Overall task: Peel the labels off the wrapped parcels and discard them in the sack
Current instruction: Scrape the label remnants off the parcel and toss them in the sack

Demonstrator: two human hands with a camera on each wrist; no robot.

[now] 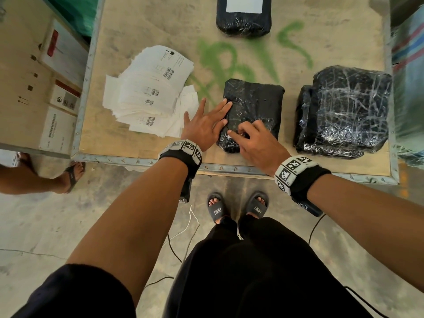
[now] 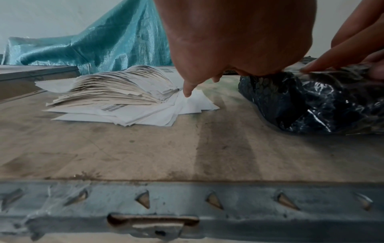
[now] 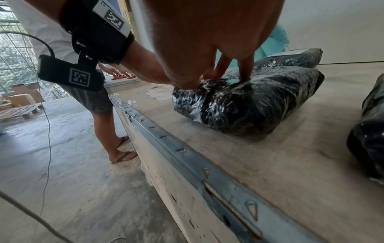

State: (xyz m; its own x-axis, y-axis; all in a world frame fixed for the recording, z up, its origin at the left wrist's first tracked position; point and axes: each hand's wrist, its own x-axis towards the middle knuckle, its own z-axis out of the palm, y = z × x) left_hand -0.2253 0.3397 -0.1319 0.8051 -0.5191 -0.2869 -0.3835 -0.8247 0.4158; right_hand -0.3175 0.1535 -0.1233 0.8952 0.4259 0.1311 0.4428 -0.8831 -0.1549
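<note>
- My left hand [image 1: 203,128] lay flat on the near black wrapped parcel [image 1: 254,104], fingers straight and spread, pressing its left edge down while my thumb pointed out toward the paper pile.
- My right hand [image 1: 257,140] sat on the near end of that same parcel, fingers curled and bunched, tips pinching at a small white scrap [image 1: 229,135] of label on the wrap; how much of the scrap was lifted I could not tell.
- From my right wrist, the fingertips [image 3: 246,77] dug into the crinkled plastic of the parcel [image 3: 249,105], denting it.
- From my left wrist, my thumb [image 2: 188,91] hung just above the edge of the stack of peeled labels [image 2: 116,95], and the parcel [image 2: 315,102] sat just to the right of it.
- The parcel rested on the plywood table [image 1: 286,154], close to its near metal edge [image 1: 229,167].
- The stack of peeled labels [image 1: 151,92], fanned and showing barcodes, lay on the table just left of my left hand.
- A bigger, heavily taped black parcel [image 1: 344,111] sat to the right, apart from the one I worked on.
- A third black parcel [image 1: 243,17] with a white label [image 1: 244,4] on top lay at the far side of the table.
- Green spray paint [image 1: 229,60] marked the tabletop between the parcels.
- A teal woven sack [image 2: 99,42] draped up behind the label pile.
- Another person's sandalled foot [image 1: 73,175] stood on the concrete floor off to my left.
</note>
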